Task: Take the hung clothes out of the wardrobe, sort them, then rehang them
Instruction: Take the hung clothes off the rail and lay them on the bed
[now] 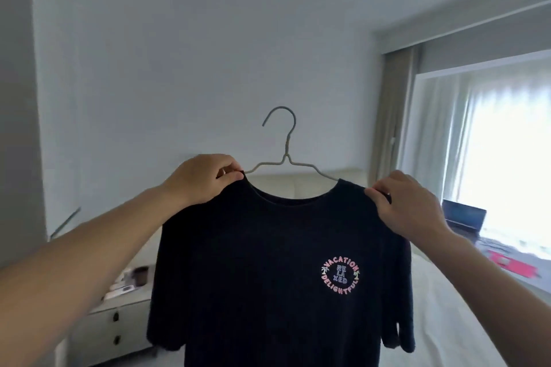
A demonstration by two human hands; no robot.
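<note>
Navy cotton T-shirt, soft and light, drapes on a thin wire hanger above the bed; we pinch each shoulder seam, left hand and right hand closed.

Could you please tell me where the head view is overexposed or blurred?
In the head view, the curtained window is blown out white; the laptop and bedside clutter are soft; the dark navy printed T-shirt stays fairly sharp.
</note>
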